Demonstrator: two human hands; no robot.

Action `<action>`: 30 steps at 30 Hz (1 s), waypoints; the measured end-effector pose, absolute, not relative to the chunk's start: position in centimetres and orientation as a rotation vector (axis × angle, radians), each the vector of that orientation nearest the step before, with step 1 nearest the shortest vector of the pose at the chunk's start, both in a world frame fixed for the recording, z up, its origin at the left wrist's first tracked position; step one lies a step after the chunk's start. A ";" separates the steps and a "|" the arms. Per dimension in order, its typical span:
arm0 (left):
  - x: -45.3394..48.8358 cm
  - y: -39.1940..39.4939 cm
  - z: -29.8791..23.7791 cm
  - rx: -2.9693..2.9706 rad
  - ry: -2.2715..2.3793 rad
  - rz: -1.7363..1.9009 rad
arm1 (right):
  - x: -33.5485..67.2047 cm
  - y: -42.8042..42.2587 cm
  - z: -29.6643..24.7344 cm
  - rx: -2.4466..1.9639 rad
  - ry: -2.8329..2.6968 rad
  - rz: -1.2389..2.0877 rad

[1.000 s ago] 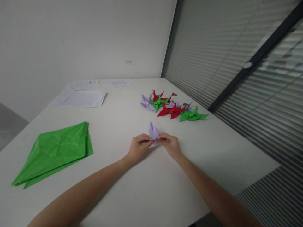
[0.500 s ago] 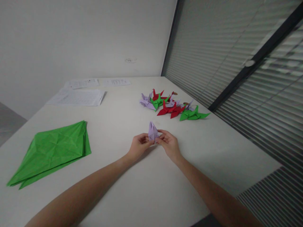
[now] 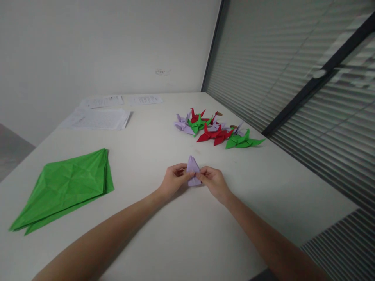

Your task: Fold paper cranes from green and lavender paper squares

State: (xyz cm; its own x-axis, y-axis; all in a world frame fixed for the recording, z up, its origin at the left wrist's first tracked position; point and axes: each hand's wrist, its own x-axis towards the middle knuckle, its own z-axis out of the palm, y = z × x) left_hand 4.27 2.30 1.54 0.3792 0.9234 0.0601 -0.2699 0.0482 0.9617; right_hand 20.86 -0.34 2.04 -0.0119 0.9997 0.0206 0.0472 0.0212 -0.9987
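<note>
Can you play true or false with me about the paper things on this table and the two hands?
1. The left hand and the right hand both pinch the lilac folded paper. True.
2. The green paper sheets lie on the person's right. False: they lie on the left side of the table.
3. Red, green and lilac folded paper figures are heaped beyond the hands. True.
4. The printed sheets lie under the hands. False: they lie far back on the left, apart from the hands.
</note>
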 end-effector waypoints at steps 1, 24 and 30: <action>4.2 2.4 1.8 1.163 0.726 1.048 | 20.8 -0.4 2.0 -1.218 -1.272 1.194; 4.1 2.6 3.0 1.380 0.820 1.171 | 19.7 -1.4 2.0 -1.263 -1.302 1.365; 4.4 2.0 3.7 1.421 0.830 1.180 | 19.3 -1.7 1.7 -1.335 -1.400 1.413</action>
State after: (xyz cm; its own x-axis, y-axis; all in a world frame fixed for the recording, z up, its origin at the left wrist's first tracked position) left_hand 4.37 1.98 3.66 0.2697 0.9375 0.2198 -0.1098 -0.1968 0.9743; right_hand 19.33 -1.73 1.68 -0.1959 0.9652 -0.1732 0.1646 -0.1417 -0.9761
